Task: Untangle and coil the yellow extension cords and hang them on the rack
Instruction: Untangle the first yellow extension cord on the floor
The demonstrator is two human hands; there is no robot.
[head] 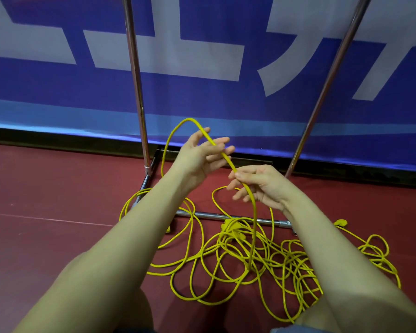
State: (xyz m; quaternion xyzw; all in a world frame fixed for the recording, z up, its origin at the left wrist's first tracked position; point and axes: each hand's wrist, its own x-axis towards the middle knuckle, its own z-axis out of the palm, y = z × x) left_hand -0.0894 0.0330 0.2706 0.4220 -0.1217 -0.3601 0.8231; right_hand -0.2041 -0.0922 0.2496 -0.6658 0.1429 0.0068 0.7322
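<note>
step: drawing out first coil loop | left hand (pixel 201 156) — fingers spread, cord (pixel 228 164) draped over them, frame centre | right hand (pixel 255 186) pinches cord below | tangle (pixel 250 255) lower centre | advice: feed slack slowly — keep loops even

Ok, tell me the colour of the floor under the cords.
Dark red floor, seen from the head camera.

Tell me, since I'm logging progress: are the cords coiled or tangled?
Tangled: the cords sprawl in crossing loops on the floor; only one strand is lifted.
</note>
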